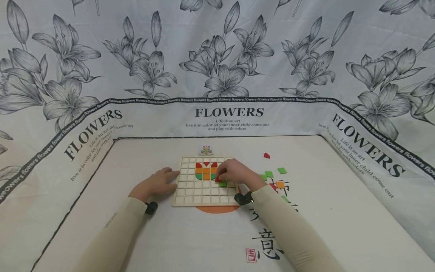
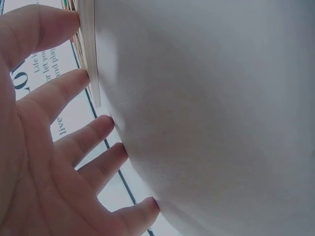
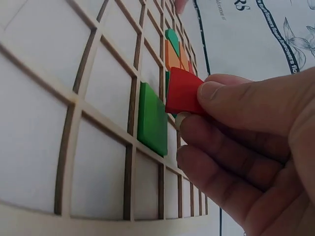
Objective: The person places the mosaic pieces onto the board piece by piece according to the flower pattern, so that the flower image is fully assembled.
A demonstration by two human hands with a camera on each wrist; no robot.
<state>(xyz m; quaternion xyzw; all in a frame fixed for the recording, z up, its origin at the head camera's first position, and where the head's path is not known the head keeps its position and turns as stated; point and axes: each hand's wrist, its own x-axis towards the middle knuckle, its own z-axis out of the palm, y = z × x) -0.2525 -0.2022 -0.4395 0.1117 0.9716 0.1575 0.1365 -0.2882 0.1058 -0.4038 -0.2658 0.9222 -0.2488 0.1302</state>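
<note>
Red piece [image 3: 184,91] is being pinched by right hand [image 1: 236,173]; gridded board [image 1: 187,191] is apparently being touched by spread-fingered left hand [image 1: 157,183].

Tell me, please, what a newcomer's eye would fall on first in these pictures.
A newcomer would probably first notice the tulip-like pattern of red, orange and green tiles in the upper part of the gridded board. Nearby, the right hand pinches a red piece close to a green square tile. Large printed flowers across the top of the head view might catch the eye next.
</note>
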